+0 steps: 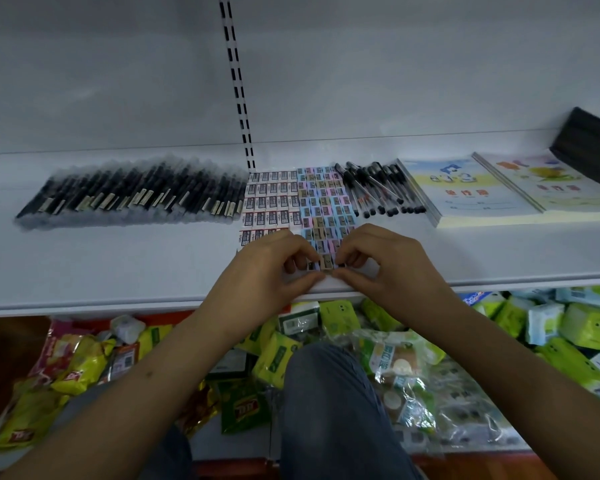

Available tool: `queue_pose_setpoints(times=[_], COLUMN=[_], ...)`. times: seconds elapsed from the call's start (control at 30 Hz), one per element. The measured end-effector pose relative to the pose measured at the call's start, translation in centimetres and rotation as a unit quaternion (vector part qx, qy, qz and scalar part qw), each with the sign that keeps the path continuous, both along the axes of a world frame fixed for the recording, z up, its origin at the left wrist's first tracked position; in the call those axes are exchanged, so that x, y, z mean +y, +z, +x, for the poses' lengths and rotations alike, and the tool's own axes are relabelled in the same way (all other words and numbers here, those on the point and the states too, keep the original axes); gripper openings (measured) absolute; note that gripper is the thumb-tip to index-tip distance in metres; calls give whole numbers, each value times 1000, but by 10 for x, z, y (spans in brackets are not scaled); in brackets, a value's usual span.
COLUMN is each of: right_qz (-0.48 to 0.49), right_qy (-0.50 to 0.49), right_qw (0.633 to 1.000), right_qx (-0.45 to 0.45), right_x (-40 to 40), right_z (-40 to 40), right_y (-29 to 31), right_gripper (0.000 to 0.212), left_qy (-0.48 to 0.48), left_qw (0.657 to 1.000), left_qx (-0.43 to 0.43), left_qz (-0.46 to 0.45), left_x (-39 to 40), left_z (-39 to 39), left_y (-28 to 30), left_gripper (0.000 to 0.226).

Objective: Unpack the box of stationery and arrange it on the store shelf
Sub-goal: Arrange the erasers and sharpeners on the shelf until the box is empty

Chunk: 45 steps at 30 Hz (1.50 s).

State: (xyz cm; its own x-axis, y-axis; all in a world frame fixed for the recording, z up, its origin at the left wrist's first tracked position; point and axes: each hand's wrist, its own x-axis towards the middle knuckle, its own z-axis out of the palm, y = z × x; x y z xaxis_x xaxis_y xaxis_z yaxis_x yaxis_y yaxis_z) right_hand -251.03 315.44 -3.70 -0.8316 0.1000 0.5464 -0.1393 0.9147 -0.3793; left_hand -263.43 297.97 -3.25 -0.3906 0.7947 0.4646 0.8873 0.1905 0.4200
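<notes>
Both my hands meet at the front edge of the white shelf (pixel 118 271). My left hand (pixel 271 268) and my right hand (pixel 381 265) pinch small pencil sharpeners (pixel 326 261) between curled fingers and thumbs, at the near end of the sharpener rows. Behind them lie pastel sharpeners (pixel 326 202) in tight rows, with white erasers (pixel 274 199) laid in a grid to their left. A wide row of wrapped black pens (pixel 132 195) fills the shelf's left part. Loose black pens (pixel 378 192) lie to the right of the sharpeners.
Two stacks of exercise books (pixel 471 192) (pixel 548 181) lie at the shelf's right, with a dark object (pixel 589 143) behind them. Below the shelf, a bin holds several snack packets (pixel 77 362) and green tissue packs (pixel 582 327). My knee (pixel 329 393) is under my hands.
</notes>
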Motion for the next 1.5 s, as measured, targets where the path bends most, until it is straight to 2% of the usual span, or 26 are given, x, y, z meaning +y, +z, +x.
queue_pose_setpoints(times=[0.13, 0.23, 0.33, 0.47, 0.8, 0.97, 1.1, 1.2, 1.27, 1.37, 1.5], right_qz=[11, -1, -10, -4, 1, -12, -2, 24, 44, 69, 9], right_qy=[-19, -71, -115, -122, -122, -130, -185, -212, -176, -124, -148], right_qw=[1000, 997, 993, 990, 990, 989, 983, 975, 973, 964, 969], right_qx=[7, 13, -23, -67, -73, -64, -15, -71, -142, -226, -198], right_x=[1, 8, 22, 28, 26, 30, 58, 82, 90, 95, 96], right_z=[2, 14, 24, 21, 7, 13, -6, -46, -69, -87, -92], right_y=[1, 5, 8, 8, 7, 12, 40, 54, 49, 32, 21], right_gripper=[21, 25, 27, 26, 23, 19, 12, 25, 45, 52, 52], left_qy=[13, 44, 63, 68, 77, 75, 108, 156, 181, 181, 139], left_qw=[1000, 998, 996, 994, 996, 995, 993, 984, 980, 981, 987], left_qx=[2, 37, 55, 73, 54, 53, 22, 33, 52, 52, 81], left_qz=[-8, -21, -31, -33, -10, -26, 44, 79, 65, 47, 20], left_x=[-2, -7, -9, -5, -1, -4, -10, -7, -8, -11, -8], left_z=[-2, -4, -4, 0, -2, -4, -23, -48, -61, -66, -65], left_y=[2, 3, 3, 5, 2, 5, 18, 24, 18, 8, 6], left_gripper=[30, 43, 60, 66, 63, 66, 48, 33, 30, 30, 39])
